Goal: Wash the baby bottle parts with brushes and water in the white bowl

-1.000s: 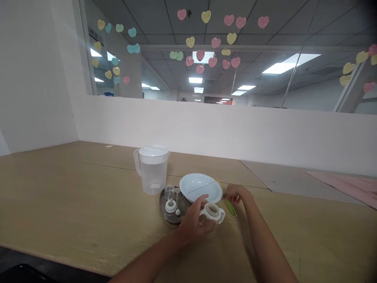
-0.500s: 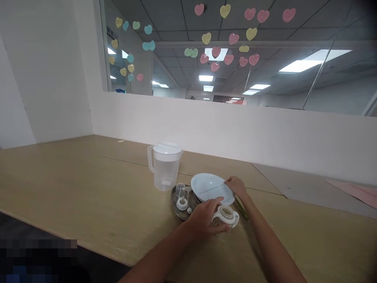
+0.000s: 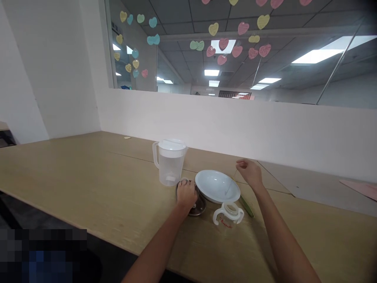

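Observation:
My left hand (image 3: 186,193) reaches down over the round metal tray (image 3: 200,208), its fingers curled over the small bottle parts there, which it mostly hides. My right hand (image 3: 249,171) is raised beyond the right rim of the white bowl (image 3: 216,184), pinching the end of a thin clear stick or tube (image 3: 229,188) that slants down into the bowl. In front of the bowl stands a clear bottle (image 3: 225,222) with a white two-handled collar and an open top. A green long object (image 3: 246,206) lies right of the bowl.
A clear pitcher (image 3: 170,167) with a white lid stands behind the tray. Pink material (image 3: 359,189) lies at the far right. A white wall (image 3: 176,118) with a window rises behind the table (image 3: 88,188).
My left hand has let go of the bottle and moved left onto the tray. My right hand has risen and moved right with the thin stick. The view has shifted slightly.

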`<state>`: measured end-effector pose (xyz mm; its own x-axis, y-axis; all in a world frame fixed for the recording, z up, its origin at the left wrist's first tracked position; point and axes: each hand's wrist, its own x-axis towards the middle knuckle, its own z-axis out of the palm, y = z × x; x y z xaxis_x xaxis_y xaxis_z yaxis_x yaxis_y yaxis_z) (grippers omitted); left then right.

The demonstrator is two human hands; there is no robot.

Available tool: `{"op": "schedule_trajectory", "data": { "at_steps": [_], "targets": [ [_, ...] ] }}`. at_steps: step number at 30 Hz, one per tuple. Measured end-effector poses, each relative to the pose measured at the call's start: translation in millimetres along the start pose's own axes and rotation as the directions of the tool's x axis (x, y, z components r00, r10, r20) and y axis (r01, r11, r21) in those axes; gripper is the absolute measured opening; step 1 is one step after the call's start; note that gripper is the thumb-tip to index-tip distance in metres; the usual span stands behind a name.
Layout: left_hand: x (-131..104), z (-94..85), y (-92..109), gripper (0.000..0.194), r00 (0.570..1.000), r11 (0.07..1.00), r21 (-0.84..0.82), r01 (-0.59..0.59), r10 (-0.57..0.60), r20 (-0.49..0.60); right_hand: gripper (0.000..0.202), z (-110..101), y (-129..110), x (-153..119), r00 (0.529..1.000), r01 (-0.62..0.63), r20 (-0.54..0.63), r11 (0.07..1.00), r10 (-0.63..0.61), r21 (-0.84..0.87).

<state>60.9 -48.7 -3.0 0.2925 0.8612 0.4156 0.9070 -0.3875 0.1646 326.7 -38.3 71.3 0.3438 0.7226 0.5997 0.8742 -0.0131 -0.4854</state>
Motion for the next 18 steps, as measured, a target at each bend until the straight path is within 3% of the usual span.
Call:
{"op": "schedule_trajectory", "data": {
  "at_steps": [5,12,14,16,18],
  "targets": [
    [-2.2,-2.4,3.0,0.023,0.997,0.998,0.045,-0.046,0.043,0.061,0.042,-5.1,-29.5,-5.3,0.984,0.111,0.124,0.984,-0.128,0.137],
    [-0.7,-10.0,5.7,0.028,0.992,0.999,0.041,0.003,-0.008,0.13,0.021,-4.2,-28.4,-10.1,0.941,-0.027,0.337,0.996,-0.002,0.082],
    [-0.6,-14.6,9.2,0.029,0.99,0.998,0.055,0.012,-0.019,0.137,0.019,-10.7,-30.9,-10.1,0.949,-0.035,0.314,0.987,-0.016,0.156],
    [-0.6,-20.4,13.8,0.028,0.989,0.998,0.062,0.021,-0.03,0.148,0.022,-23.5,-40.6,-10.1,0.974,-0.006,0.216,0.951,-0.064,0.308],
    [-0.5,-26.2,18.3,0.024,0.99,0.998,0.062,0.014,-0.022,0.137,0.023,-44.1,-58.4,-13.1,0.99,0.036,0.093,0.843,-0.102,0.536]
  ]
}}
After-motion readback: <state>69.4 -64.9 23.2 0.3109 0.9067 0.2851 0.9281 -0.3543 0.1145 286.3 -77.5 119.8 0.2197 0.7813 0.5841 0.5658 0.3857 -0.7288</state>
